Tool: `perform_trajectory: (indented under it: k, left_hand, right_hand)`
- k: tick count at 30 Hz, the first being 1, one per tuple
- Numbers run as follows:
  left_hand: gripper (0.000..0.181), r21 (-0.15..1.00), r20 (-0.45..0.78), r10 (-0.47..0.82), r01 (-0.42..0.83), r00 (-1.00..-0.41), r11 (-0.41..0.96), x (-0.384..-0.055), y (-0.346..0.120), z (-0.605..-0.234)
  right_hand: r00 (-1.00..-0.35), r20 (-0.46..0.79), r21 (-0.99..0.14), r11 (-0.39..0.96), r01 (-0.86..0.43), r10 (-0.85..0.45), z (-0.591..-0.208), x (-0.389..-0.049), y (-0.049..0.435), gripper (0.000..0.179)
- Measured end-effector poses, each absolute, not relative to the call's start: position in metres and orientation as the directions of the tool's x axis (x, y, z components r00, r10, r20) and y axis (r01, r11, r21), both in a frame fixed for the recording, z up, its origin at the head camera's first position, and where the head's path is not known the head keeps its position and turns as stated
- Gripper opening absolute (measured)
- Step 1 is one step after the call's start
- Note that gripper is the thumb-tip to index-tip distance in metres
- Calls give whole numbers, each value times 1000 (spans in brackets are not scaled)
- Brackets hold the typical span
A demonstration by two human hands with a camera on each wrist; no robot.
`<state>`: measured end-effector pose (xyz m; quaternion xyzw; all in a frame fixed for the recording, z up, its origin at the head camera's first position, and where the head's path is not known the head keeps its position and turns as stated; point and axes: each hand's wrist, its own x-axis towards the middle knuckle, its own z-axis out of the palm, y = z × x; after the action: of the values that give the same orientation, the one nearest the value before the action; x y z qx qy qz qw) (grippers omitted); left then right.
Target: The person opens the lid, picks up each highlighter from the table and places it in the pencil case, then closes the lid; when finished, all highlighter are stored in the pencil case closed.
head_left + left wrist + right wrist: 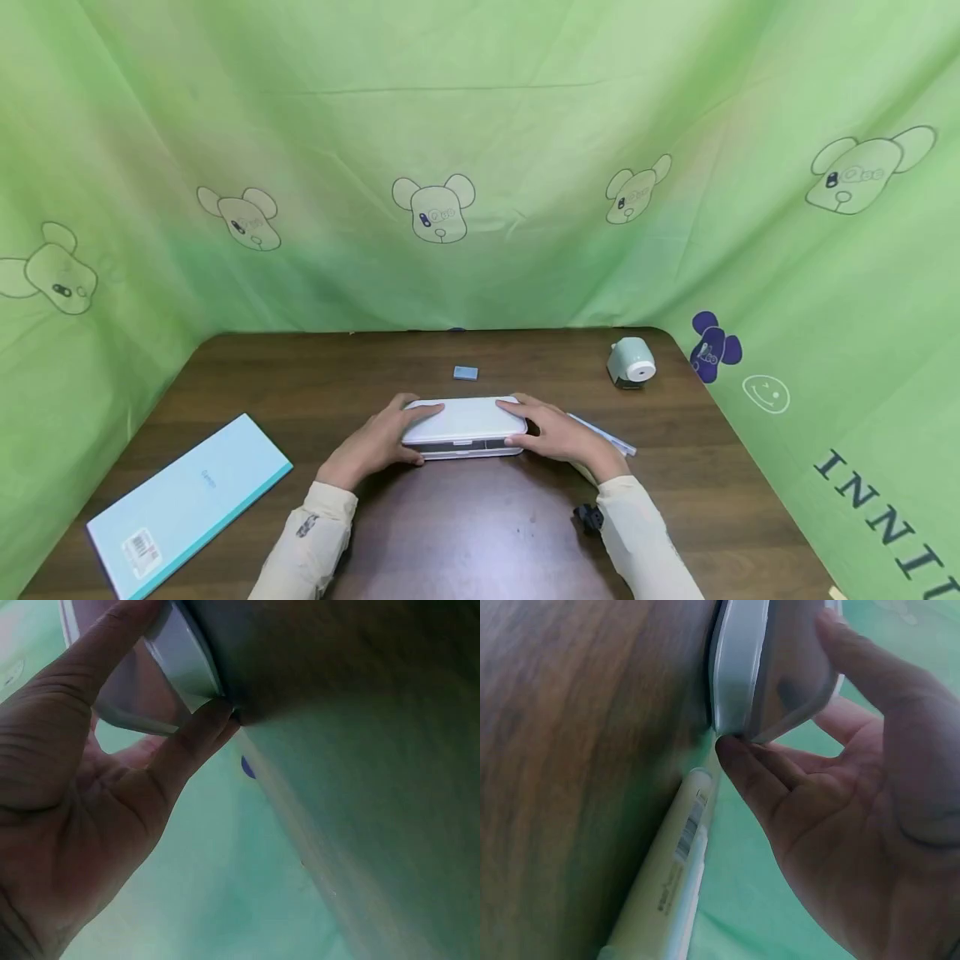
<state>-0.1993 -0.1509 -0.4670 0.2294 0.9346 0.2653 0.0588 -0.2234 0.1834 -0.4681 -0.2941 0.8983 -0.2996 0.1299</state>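
A white pencil case [461, 419] lies lengthwise in front of me on the brown table, its lid on top and a dark band along its front side. My left hand [378, 442] grips its left end, the thumb over the lid's corner. At the opposite end my right hand [551, 429] holds it the same way. In the left wrist view the fingertips [206, 720] sit at the lower edge of the case [184, 664]. Fingers [742, 765] meet the case's [739, 667] bottom corner in the right wrist view.
A light-blue flat box or book [191, 508] with a barcode lies at left. Behind the case is a small blue eraser [466, 373]; a mint pencil sharpener [632, 362] stands back right. Pens [611, 438] lie beside the right hand, a small black object [588, 518] by the sleeve.
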Motion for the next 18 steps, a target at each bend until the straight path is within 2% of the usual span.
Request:
perform_trajectory:
  k: [9,13,18]
  left_hand:
    - [88,613,44,408,347,-912,710,-202,-158,-476]
    - [86,614,89,416,379,-905,692,-211,-165,-489]
    - [87,651,83,386,343,-919,677,-218,-168,-496]
  right_hand:
    - [-804,26,-702,562,-437,-594,-475,-229,189,56]
    - [-825,32,-744,538,-396,-564,-477,-230,189,54]
    - [-865,48,-773,529,-349,-500,-479,-229,184,49]
